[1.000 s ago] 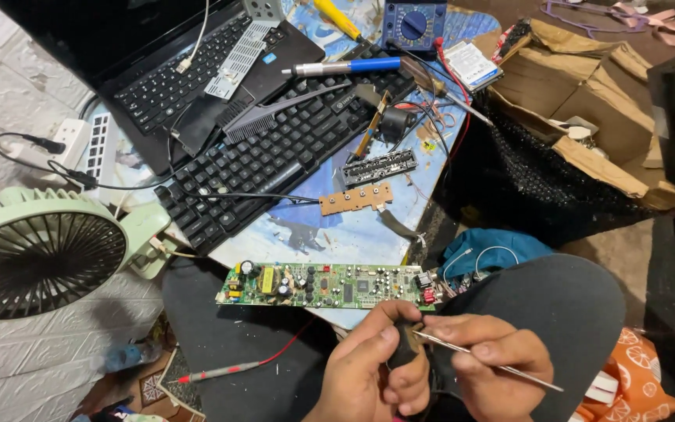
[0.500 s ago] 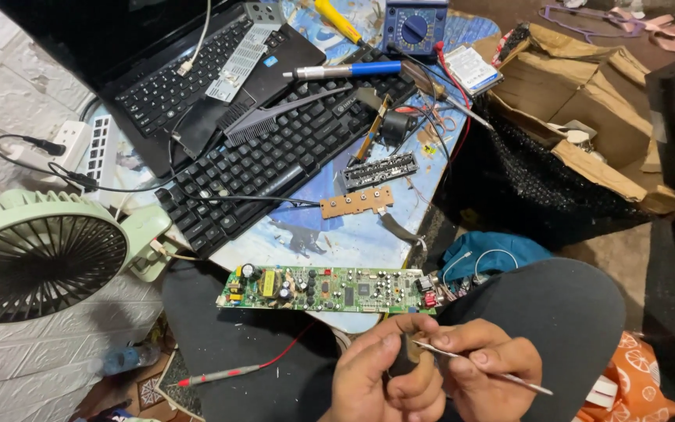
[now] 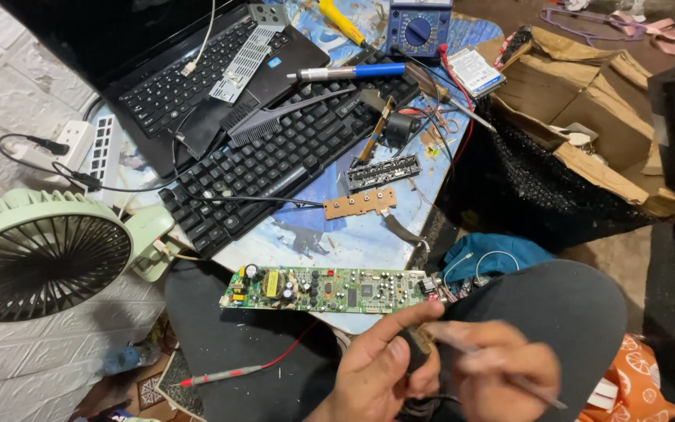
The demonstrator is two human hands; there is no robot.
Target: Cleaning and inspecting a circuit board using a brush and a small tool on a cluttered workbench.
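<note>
A thin metal rod (image 3: 537, 389), blurred in the head view, is pinched in the right hand (image 3: 501, 375); its long axis slants down toward the lower right, its free end past the knuckles. The left hand (image 3: 380, 371) curls loosely around a small dark part (image 3: 414, 348), index finger stretched toward the right hand; what the part is cannot be told. Both hands hover over the person's lap, just below the table's near edge. One long green circuit board (image 3: 326, 289), studded with small components, lies flat along that edge, lengthwise left to right. Two black keyboards sit farther back: one loose keyboard (image 3: 275, 168) and one laptop (image 3: 189, 86). One pale green fan (image 3: 41, 258) stands off the left edge.
</note>
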